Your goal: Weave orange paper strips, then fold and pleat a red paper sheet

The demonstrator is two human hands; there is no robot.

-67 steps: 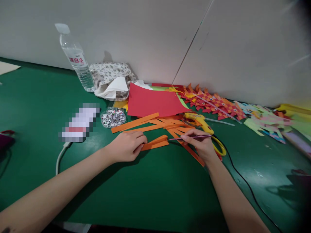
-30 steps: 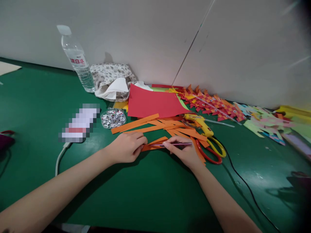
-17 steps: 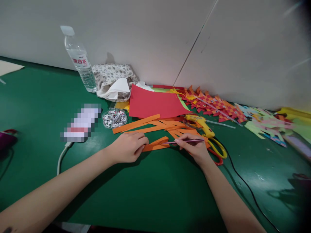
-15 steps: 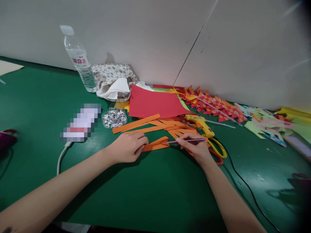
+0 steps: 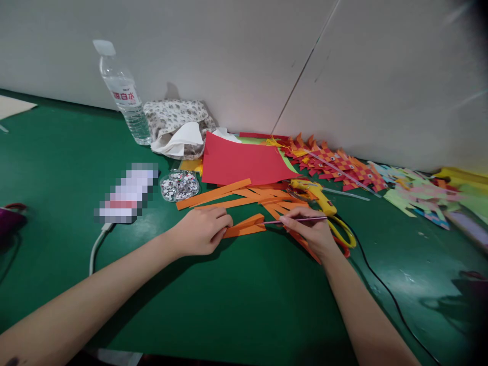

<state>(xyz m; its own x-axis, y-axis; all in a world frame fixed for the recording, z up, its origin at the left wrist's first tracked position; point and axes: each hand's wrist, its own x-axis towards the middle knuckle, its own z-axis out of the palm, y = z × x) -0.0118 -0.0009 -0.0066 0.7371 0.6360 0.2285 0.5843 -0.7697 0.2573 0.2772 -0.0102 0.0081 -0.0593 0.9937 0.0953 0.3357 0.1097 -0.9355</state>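
Head view — left hand (image 5: 200, 231) pins orange strip (image 5: 244, 226), right hand (image 5: 308, 231) grips thin rod (image 5: 295, 220)

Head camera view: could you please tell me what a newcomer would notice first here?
Probably the left hand pinning a folded orange strip on the green table, while the right hand holds a thin rod to it. Behind lie a red sheet and woven paper fish along the wall.

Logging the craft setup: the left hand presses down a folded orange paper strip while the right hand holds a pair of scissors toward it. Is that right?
Not quite. The head view shows the right hand holding a thin pink stick, not scissors; the scissors lie on the table behind it. The left hand does press the folded orange paper strip.
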